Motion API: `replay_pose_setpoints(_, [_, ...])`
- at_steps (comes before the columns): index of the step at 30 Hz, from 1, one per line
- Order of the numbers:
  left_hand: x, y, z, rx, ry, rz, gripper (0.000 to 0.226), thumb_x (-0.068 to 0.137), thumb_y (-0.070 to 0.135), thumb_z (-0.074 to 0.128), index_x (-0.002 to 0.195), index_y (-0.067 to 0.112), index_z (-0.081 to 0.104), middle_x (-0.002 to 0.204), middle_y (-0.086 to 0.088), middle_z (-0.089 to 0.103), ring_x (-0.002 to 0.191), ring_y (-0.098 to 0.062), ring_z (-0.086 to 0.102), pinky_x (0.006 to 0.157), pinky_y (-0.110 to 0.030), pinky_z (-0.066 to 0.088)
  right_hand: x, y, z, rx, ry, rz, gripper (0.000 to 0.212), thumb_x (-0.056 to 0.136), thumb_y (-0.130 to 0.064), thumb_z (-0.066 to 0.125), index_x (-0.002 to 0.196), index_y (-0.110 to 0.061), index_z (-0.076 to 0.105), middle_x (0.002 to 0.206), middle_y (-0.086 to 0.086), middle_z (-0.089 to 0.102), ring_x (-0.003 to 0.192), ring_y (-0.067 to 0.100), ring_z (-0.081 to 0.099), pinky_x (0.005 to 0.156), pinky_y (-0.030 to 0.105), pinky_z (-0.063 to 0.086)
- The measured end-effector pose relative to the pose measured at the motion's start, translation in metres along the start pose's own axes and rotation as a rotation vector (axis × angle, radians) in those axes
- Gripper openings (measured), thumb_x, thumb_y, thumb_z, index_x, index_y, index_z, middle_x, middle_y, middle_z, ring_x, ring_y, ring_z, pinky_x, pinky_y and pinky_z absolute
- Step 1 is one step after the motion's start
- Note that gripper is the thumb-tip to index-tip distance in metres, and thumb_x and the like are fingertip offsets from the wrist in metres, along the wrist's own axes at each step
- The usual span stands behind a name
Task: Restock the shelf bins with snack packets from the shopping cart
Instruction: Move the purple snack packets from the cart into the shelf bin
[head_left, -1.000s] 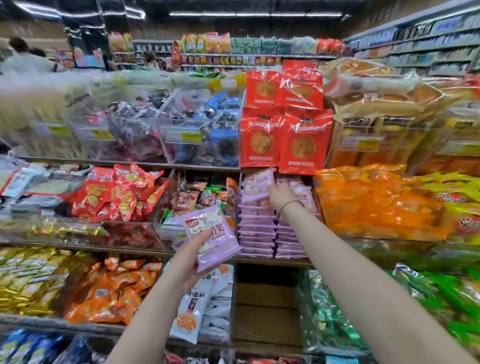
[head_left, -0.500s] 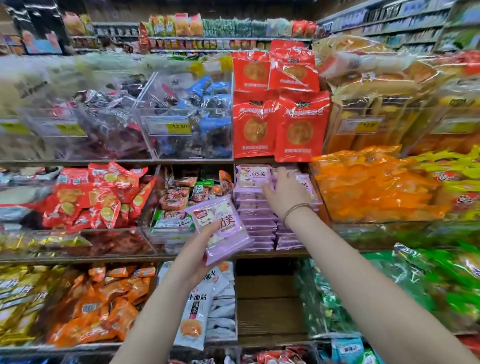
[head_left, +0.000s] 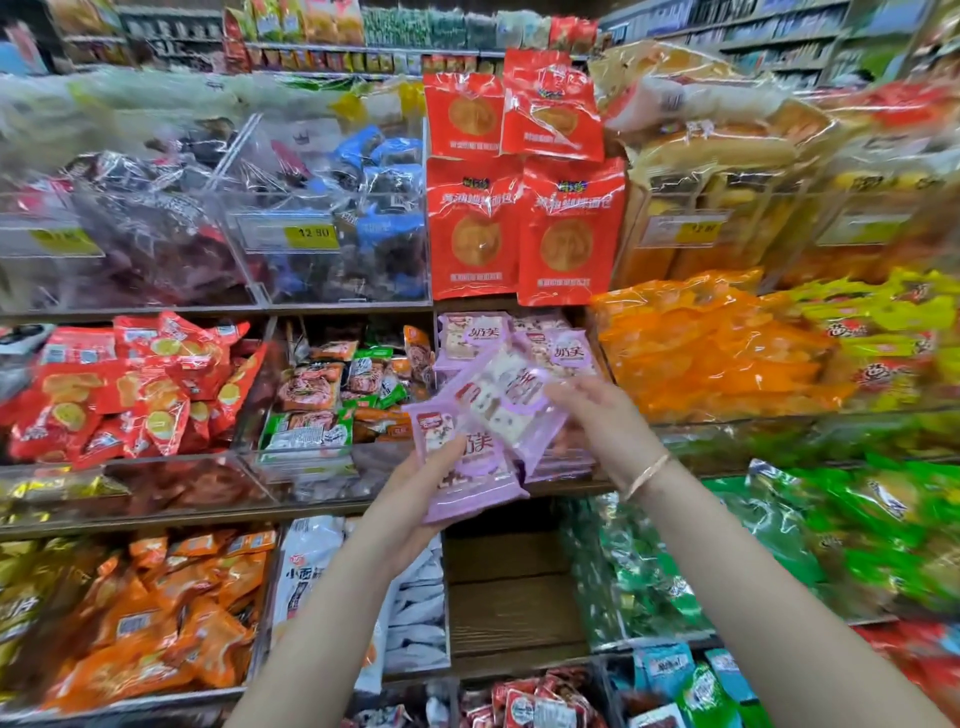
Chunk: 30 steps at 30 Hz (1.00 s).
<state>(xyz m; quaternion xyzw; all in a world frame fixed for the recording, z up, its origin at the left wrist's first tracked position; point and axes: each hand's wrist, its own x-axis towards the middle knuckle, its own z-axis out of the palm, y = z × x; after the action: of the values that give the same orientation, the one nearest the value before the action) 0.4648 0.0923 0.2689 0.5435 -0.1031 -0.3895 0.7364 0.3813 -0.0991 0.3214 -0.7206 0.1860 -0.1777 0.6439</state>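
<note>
At shelf (head_left: 156, 310), left hand (head_left: 415, 501), right hand (head_left: 610, 423) gripping packets (head_left: 480, 457)

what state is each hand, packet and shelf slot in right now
left hand, holds a stack of purple packets
right hand, fingers at the top packet, grip too blurred to tell
top packet, tilted, lying on the held stack
shelf packets, stacked in their bin
lower slot, bare wood showing

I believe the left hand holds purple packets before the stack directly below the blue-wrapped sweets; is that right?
Not quite: in the head view, the left hand holds purple packets before the stack directly below the red bags, not the blue-wrapped sweets.
</note>
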Motion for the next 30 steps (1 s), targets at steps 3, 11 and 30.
replay_pose_setpoints(3, [0.002,0.000,-0.007,-0.003,0.068,0.001,0.059,0.067,0.047,0.078,0.120,0.030,0.059,0.120,0.007,0.068,0.097,-0.017,0.069,0.059,-0.027,0.055,0.023,-0.014,-0.021,0.184,0.166,0.030,0.017,0.092,-0.025,0.056,0.085,-0.011,0.061,0.080,0.007,0.069,0.054,0.016,0.066,0.049,0.022,0.053])
replay_pose_setpoints(11, [0.010,0.001,-0.005,-0.079,0.143,-0.015,0.036,0.090,0.027,0.063,0.124,0.015,0.058,0.114,-0.008,0.070,0.088,-0.019,0.072,0.058,-0.027,0.055,0.047,-0.017,0.002,0.449,0.367,0.100,0.016,0.093,-0.012,0.055,0.105,-0.007,0.045,0.087,0.008,0.059,0.072,0.017,0.064,0.052,0.022,0.057])
replay_pose_setpoints(30, [0.005,0.002,0.013,-0.071,0.050,0.011,0.027,0.094,0.027,0.057,0.119,0.019,0.059,0.105,-0.002,0.074,0.090,-0.016,0.072,0.061,-0.027,0.057,0.003,0.018,-0.006,0.151,0.357,-0.057,0.059,0.092,-0.015,0.055,0.143,-0.024,0.027,0.126,0.000,0.049,0.108,0.017,0.061,0.089,0.029,0.053])
